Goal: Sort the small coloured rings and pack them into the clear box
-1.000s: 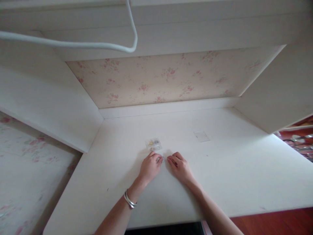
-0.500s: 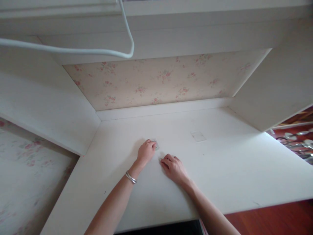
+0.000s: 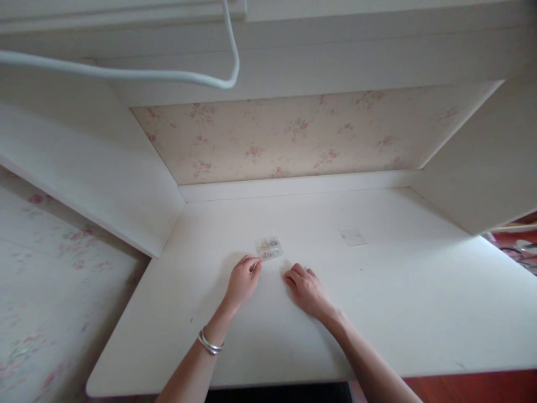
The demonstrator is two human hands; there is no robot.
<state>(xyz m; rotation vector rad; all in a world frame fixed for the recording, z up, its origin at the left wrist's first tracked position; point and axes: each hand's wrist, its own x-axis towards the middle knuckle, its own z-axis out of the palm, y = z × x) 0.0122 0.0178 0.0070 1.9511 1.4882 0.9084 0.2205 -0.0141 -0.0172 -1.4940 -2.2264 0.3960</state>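
A small clear plastic compartment box (image 3: 269, 248) with little coloured pieces in its sections lies on the white desk. My left hand (image 3: 244, 278) is just in front of the box's near left corner, with thumb and fingertips pinched together. Anything between them is too small to make out. Resting on the desk to the right of the box, my right hand (image 3: 307, 290) has its fingers curled in and pressed together. Whatever these fingers hold is hidden. A flat, clear square lid (image 3: 353, 236) lies farther right, apart from both hands.
The white desk (image 3: 419, 302) has side panels and a low back ledge, with flowered wallpaper (image 3: 272, 140) behind. A white cable (image 3: 168, 74) hangs across the upper left. Something black (image 3: 281, 393) shows at the desk's front edge.
My left hand has drawn back from the box toward me, uncovering its compartments. The right hand stays nearly in place, curled on the desk. The whole view has shifted slightly.
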